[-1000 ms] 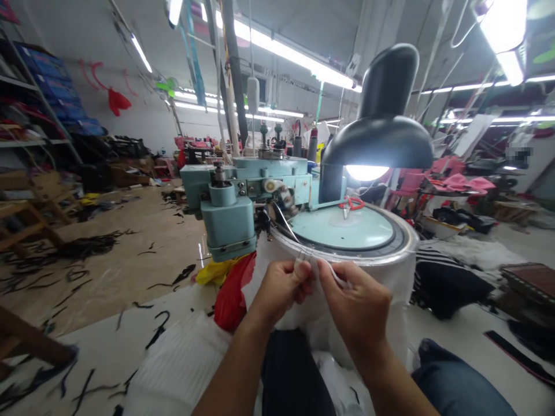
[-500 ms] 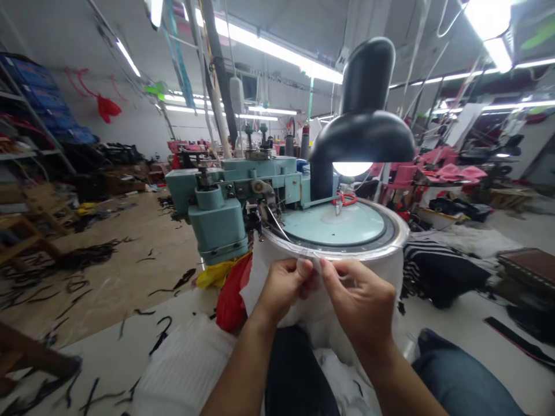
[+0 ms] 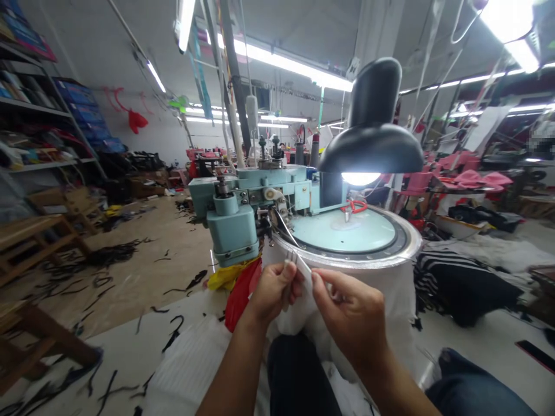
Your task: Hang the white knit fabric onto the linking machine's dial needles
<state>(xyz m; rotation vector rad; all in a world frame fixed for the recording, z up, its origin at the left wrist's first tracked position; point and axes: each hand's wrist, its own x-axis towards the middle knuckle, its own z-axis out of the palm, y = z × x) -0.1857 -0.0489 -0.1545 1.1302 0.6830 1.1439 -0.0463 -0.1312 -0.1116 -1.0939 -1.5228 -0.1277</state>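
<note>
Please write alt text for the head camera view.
Two bare hands, left and right, pinch white fabric at the rim of a round green machine; a black lamp shines above red-handled scissors.

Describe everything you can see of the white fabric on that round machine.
The white fabric looks thin, soft and slightly see-through. It hangs around the outside of the machine's round metal rim, falling in loose folds at the front. Just below the rim, the left hand and right hand pinch its edge, with a narrow, pale strip showing between them. Whether that strip is a separate piece, I cannot tell.
</note>
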